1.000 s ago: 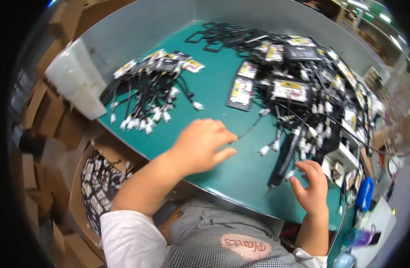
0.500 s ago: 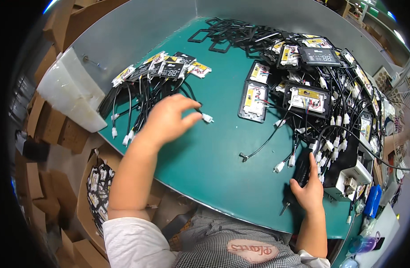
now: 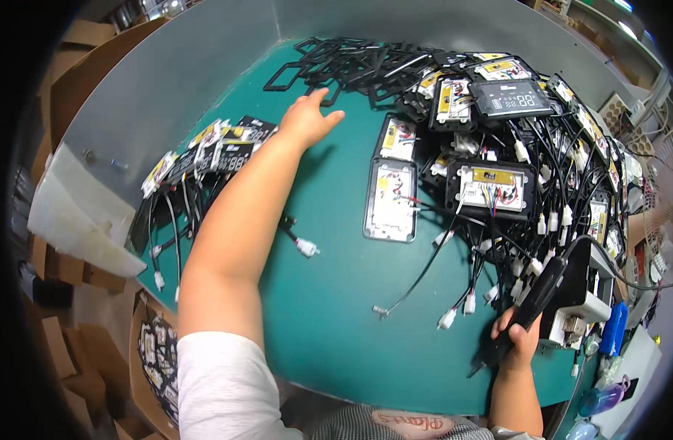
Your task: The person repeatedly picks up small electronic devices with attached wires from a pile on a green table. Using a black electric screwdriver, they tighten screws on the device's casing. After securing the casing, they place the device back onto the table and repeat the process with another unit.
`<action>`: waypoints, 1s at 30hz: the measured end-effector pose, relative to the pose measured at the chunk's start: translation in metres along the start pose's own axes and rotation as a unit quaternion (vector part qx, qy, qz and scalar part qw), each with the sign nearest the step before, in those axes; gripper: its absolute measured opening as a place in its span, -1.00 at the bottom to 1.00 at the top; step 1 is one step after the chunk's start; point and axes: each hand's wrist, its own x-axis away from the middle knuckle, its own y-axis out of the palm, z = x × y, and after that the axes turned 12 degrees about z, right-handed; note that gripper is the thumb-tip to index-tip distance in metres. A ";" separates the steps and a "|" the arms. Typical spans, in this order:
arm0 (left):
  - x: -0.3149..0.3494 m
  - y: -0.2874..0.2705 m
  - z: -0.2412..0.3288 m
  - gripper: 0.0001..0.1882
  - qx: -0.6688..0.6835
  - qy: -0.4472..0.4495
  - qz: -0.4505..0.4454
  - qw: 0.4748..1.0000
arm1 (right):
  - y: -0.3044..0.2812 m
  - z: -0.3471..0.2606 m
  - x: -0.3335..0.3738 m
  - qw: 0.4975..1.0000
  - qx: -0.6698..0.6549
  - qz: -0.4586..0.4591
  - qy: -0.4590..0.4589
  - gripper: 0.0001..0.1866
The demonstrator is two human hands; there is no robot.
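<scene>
My left hand (image 3: 309,121) reaches to the far side of the table, its fingers apart and nothing in them. Just beyond the fingertips lies a heap of black rectangular frames (image 3: 284,76). My right hand (image 3: 518,345), at the near right, is wrapped round a black corded electric screwdriver (image 3: 539,293), whose tip points down toward me. Two open display units, one a black-rimmed panel (image 3: 392,202) with a white back, lie mid-table. Left of my forearm is a stack of display boards (image 3: 230,155) with cables, partly hidden by my arm.
A large pile of display units (image 3: 494,187) with black cables and white plugs fills the right side. At the near right stands a metal-and-black box device (image 3: 582,301). A loose white connector (image 3: 306,248) lies mid-left. A grey wall (image 3: 204,59) bounds the table's back; a carton (image 3: 147,323) of boards stands below left.
My left hand has moved forward from the display boards to the black frames. My right hand has raised and tilted the screwdriver. The view has shifted.
</scene>
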 end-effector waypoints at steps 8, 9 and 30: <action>-0.100 0.100 0.041 0.04 -0.124 0.055 -0.017 0.991 | -0.019 0.010 -0.001 0.996 -0.041 -0.041 0.074 -0.18; -0.119 0.113 0.037 0.03 -0.002 -0.014 -0.001 1.000 | -0.018 0.007 -0.001 0.994 -0.051 -0.041 0.088 -0.19; 0.074 -0.053 -0.002 -0.56 -0.059 0.105 -0.139 0.983 | -0.008 0.000 -0.012 0.992 0.025 -0.094 0.078 -0.16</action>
